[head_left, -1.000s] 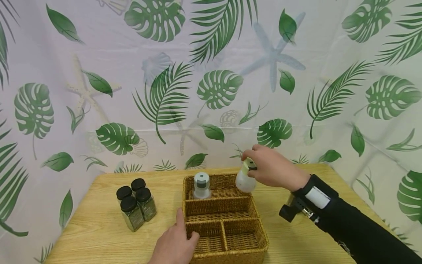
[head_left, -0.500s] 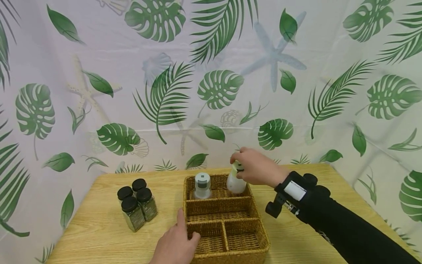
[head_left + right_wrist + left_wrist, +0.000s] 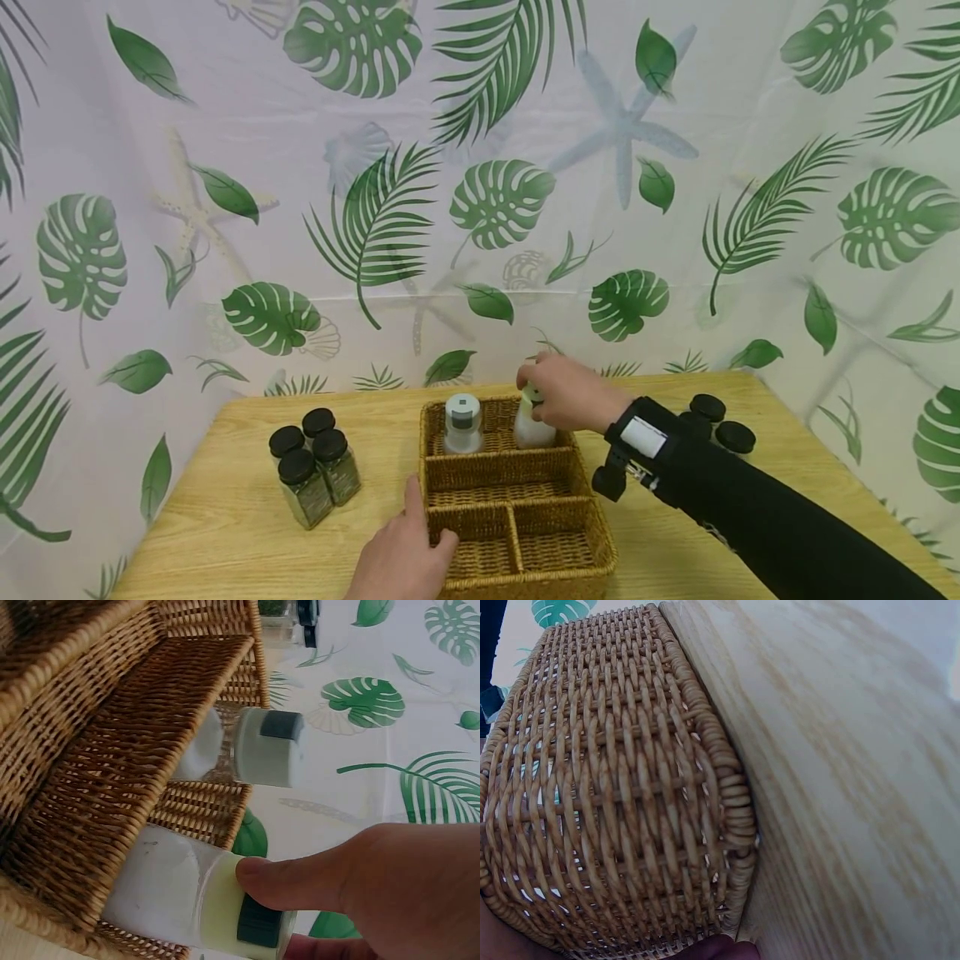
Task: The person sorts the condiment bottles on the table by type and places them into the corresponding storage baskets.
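My right hand pinches the pale yellow-green lid of a clear seasoning jar filled with white contents. This jar stands inside the back compartment of a woven basket, at its right end. At the left end of that same compartment is a similar jar with a whitish lid, standing upright and untouched. My left hand holds the basket's left wall near the front, thumb over the rim and index finger along the outside. Only bits of that hand show below the weave in the left wrist view.
Several black-lidded spice jars stand grouped on the wooden table to the left. More black-lidded jars are at the right, partly hidden by the right sleeve. A leaf-print cloth hangs behind the table.
My right hand has moved left and down with the yellow-green-lidded jar, from over the basket's right rim into the back compartment. My left hand has stayed at the basket wall.
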### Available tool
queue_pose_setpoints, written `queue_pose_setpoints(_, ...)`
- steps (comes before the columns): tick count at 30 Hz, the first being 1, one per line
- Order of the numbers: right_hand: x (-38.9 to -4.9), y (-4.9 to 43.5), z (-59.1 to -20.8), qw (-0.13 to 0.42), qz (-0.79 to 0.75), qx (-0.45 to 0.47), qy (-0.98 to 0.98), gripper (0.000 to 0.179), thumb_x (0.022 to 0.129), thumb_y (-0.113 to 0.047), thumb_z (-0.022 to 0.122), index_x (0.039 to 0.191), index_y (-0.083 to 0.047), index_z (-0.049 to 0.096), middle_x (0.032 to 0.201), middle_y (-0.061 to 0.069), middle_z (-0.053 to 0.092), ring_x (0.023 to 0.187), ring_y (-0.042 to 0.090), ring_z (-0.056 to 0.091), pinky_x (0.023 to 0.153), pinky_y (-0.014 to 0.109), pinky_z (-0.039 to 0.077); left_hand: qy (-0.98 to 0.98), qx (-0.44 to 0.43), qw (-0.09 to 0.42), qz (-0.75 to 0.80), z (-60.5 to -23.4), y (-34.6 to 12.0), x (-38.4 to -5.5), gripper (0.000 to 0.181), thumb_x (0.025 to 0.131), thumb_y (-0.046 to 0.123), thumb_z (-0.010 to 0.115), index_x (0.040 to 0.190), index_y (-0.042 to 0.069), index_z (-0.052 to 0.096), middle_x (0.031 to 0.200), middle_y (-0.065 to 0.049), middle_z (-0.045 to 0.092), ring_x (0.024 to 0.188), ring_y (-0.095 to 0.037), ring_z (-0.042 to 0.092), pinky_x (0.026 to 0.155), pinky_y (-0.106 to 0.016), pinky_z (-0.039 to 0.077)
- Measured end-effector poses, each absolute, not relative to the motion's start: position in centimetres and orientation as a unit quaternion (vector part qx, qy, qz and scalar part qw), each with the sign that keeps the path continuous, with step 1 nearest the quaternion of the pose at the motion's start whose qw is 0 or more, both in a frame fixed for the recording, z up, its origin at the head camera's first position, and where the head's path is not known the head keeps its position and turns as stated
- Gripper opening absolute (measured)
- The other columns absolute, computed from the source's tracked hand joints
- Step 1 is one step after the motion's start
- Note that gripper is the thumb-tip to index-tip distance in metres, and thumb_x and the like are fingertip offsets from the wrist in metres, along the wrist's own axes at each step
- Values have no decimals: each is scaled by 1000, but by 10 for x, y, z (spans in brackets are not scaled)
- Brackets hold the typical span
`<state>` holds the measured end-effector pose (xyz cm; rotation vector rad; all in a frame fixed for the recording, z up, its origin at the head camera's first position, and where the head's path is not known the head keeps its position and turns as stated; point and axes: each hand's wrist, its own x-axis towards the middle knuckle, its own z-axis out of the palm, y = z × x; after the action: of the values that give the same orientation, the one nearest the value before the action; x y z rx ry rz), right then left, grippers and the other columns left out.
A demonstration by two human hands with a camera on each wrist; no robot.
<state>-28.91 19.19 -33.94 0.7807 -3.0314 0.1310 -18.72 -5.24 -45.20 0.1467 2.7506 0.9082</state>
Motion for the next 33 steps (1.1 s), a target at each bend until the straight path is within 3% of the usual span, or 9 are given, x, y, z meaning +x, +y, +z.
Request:
queue_pose_setpoints(9, -291, 188, -350, -4, 44, 257, -966, 37, 79, -15, 76, 113, -6, 65, 95, 9, 58, 75, 16, 52, 63, 33, 49, 942, 51, 118, 309, -452, -52, -189, 87, 88, 40, 54, 149, -7, 12, 67, -9, 62, 48, -22, 51, 45, -42, 41)
queue_pose_setpoints(14, -295, 187, -356, 8, 39, 262, -964, 38, 76, -15, 78, 111, -6, 67, 92, 7, 58, 74, 16, 53, 62, 33, 50, 944, 49, 113, 306, -453, -52, -188, 87, 88, 39, 53, 148, -7, 13, 61, -8, 59, 47, -22, 50, 44, -42, 40)
queue_pose_setpoints(21, -296, 183, -358, 12, 29, 264, -964, 36, 77, -17, 78, 110, -7, 67, 89, 6, 58, 71, 16, 51, 60, 31, 48, 943, 48, 116, 307, -451, -52, -188, 87, 87, 39, 54, 148, -8, 13, 68, -10, 63, 51, -22, 53, 47, -42, 42)
queue_pose_setpoints(27, -297, 180, -359, 19, 25, 272, -962, 35, 77, -17, 77, 110, -8, 67, 88, 5, 58, 72, 16, 51, 60, 32, 48, 941, 51, 125, 311, -450, -52, -188, 87, 89, 40, 53, 149, -7, 11, 58, -7, 57, 46, -22, 50, 44, -42, 40)
queue_pose_setpoints(33, -297, 180, -360, 21, 28, 277, -960, 36, 78, -16, 76, 111, -6, 67, 89, 7, 58, 73, 18, 52, 62, 34, 48, 940, 48, 127, 311, -450, -52, -188, 87, 89, 40, 52, 149, -6, 10, 58, -7, 57, 46, -23, 50, 43, -42, 39)
